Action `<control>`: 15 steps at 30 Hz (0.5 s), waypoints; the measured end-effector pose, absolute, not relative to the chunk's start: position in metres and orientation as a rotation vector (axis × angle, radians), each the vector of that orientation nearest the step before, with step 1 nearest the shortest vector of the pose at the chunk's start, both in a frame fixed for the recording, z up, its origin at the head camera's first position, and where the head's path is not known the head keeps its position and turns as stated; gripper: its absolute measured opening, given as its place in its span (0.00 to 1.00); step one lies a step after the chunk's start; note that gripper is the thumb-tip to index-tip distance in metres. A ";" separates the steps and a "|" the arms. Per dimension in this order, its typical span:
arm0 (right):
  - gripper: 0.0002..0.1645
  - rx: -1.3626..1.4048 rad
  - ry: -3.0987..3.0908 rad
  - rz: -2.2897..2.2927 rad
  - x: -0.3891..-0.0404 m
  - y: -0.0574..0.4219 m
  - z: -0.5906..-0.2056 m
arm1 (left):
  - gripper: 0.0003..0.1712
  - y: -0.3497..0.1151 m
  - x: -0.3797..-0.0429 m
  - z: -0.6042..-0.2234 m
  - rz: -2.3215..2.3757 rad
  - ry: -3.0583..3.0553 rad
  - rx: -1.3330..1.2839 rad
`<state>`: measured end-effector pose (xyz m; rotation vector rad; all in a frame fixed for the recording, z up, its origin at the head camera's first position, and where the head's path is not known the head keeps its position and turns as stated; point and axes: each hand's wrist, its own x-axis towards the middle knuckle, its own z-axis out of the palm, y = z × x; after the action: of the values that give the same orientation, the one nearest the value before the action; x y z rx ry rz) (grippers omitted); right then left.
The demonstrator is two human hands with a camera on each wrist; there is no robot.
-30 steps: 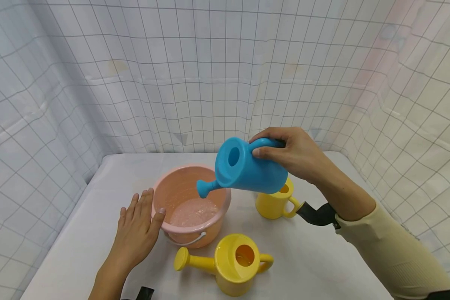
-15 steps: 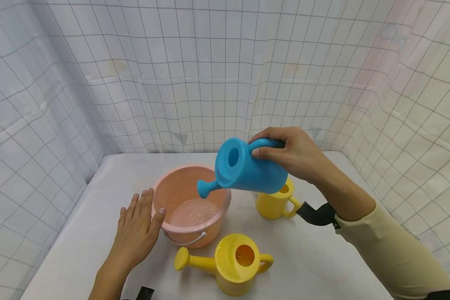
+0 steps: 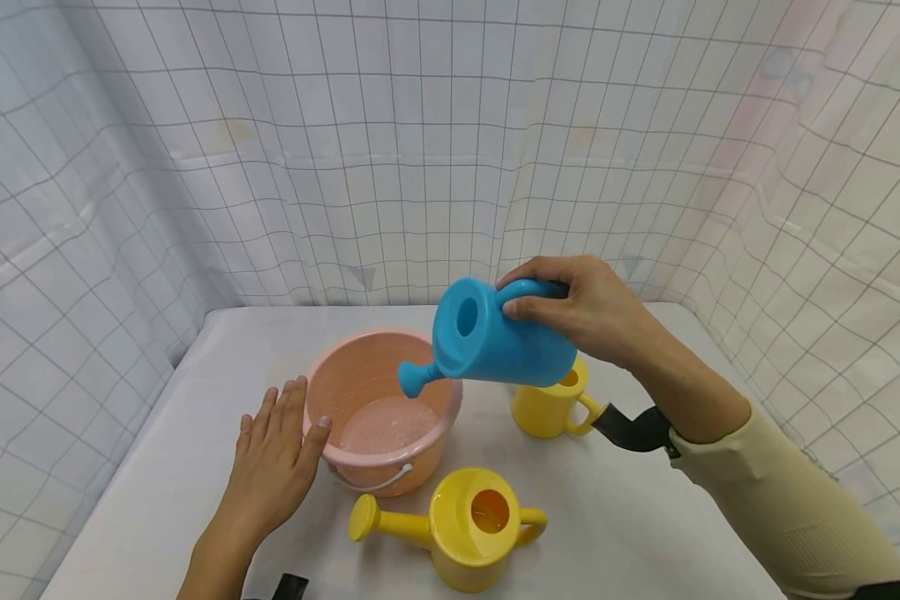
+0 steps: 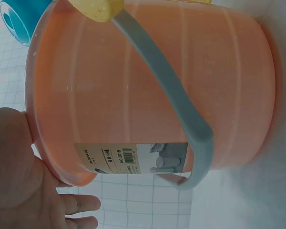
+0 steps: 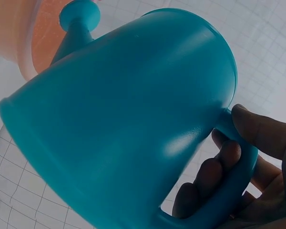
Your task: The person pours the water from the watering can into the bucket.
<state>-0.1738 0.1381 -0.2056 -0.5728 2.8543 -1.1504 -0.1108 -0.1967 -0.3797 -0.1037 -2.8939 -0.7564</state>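
Note:
My right hand (image 3: 577, 304) grips the handle of a blue watering can (image 3: 502, 337), fingers curled round it in the right wrist view. The can is tilted to the left, and its spout head (image 3: 414, 379) hangs over the pink bucket (image 3: 322, 367). Shallow water (image 3: 386, 425) lies in the bucket's bottom. With straight fingers, my left hand (image 3: 273, 458) rests against the bucket's left rim. In the left wrist view its thumb and palm touch the rim, and a grey bail handle (image 4: 167, 86) hangs down the labelled bucket wall.
A yellow watering can (image 3: 468, 529) with liquid inside stands in front of the bucket, spout to the left. Another yellow can (image 3: 547, 408) stands behind the blue one, to the bucket's right. White sheets with a grid (image 3: 450, 150) enclose the white table (image 3: 630, 517) on three sides.
The blue watering can has shifted very slightly right and down with my right hand. Ripples in the bucket's water have calmed. My left hand has stayed still.

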 end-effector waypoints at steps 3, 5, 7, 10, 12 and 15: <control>0.16 -0.579 2.853 -1.148 -0.174 0.138 -0.206 | 0.40 -0.197 -0.111 -0.380 -0.757 -2.891 -0.105; 0.16 -0.584 2.856 -1.142 -0.174 0.138 -0.206 | 0.40 -0.197 -0.111 -0.380 -0.757 -2.891 -0.106; 0.16 -0.589 2.858 -1.137 -0.174 0.138 -0.206 | 0.40 -0.197 -0.111 -0.379 -0.758 -2.891 -0.106; 0.16 -0.585 2.865 -1.125 -0.174 0.138 -0.207 | 0.40 -0.197 -0.111 -0.379 -0.758 -2.895 -0.109; 0.16 -0.584 2.868 -1.119 -0.174 0.138 -0.207 | 0.40 -0.197 -0.111 -0.379 -0.757 -2.895 -0.109; 0.16 -0.586 2.872 -1.111 -0.174 0.139 -0.208 | 0.40 -0.196 -0.111 -0.379 -0.753 -2.892 -0.110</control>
<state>-0.1738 0.1386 -0.2076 -0.5860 2.8725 -1.1114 -0.1107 -0.1964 -0.3795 -0.1098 -2.8916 -0.7526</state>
